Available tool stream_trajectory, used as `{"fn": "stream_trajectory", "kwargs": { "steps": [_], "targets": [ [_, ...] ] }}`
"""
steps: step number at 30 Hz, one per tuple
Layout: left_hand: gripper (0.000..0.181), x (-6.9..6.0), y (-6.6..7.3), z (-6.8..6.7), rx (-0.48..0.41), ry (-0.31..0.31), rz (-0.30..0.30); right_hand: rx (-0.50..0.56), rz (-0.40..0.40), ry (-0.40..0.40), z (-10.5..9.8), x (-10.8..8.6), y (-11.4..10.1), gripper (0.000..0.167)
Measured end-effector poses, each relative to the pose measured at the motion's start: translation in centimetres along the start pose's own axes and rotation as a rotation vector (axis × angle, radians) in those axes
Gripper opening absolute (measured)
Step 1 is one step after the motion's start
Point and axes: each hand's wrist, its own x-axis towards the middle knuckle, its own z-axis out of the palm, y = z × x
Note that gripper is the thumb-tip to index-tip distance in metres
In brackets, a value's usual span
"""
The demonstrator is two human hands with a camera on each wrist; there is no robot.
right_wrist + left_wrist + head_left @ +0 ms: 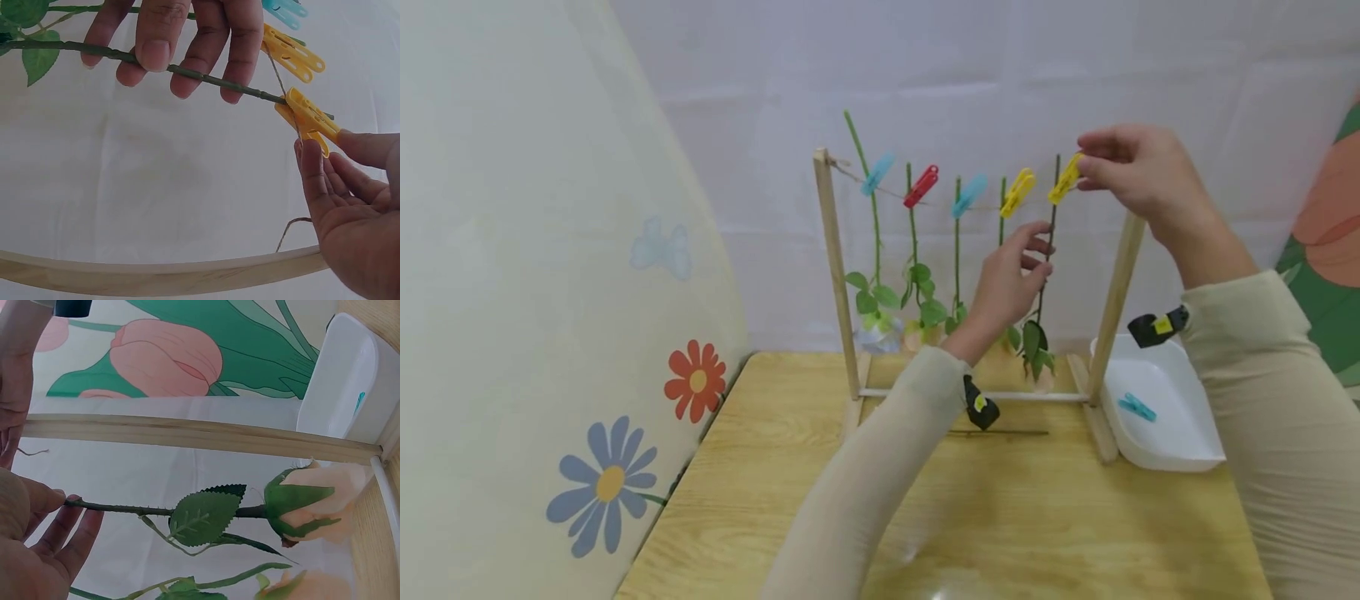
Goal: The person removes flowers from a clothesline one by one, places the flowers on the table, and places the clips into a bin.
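My right hand (1142, 175) pinches a yellow clothespin (1063, 182) at the right end of a twine line. In the right wrist view, that clothespin (306, 119) sits over the twine and the top of a dark green stem (219, 81). Below it, my left hand (1009, 283) holds the stem between thumb and fingers. The stem belongs to an artificial rose, hanging head down; its pale peach bloom (331, 500) and serrated leaf (203, 519) show in the left wrist view. A second yellow clothespin (1018, 193) grips the neighbouring stem.
A wooden frame (1122, 304) carries the twine. Farther left hang more upside-down flowers, under blue (877, 174), red (921, 187) and blue clothespins (970, 196). A white tray (1180, 450) with a blue clothespin (1138, 407) stands right. A thin dark stick (1000, 432) lies on the table.
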Motion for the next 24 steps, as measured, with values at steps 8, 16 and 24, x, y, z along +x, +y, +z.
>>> {"fn": "stream_trajectory", "kwargs": {
  "steps": [8,16,24],
  "targets": [
    [0.050,-0.1,-0.1,-0.1,0.014,0.011,0.000,0.096,-0.010,0.042,0.6,-0.2,0.3,0.043],
    [0.050,-0.1,-0.3,-0.1,0.011,0.012,-0.024,0.365,-0.055,0.135,1.4,-0.4,0.8,0.026],
    [0.049,-0.6,-0.7,-0.5,0.004,0.014,0.016,0.713,-0.154,0.294,1.4,-0.5,1.4,0.014]
  ]
}}
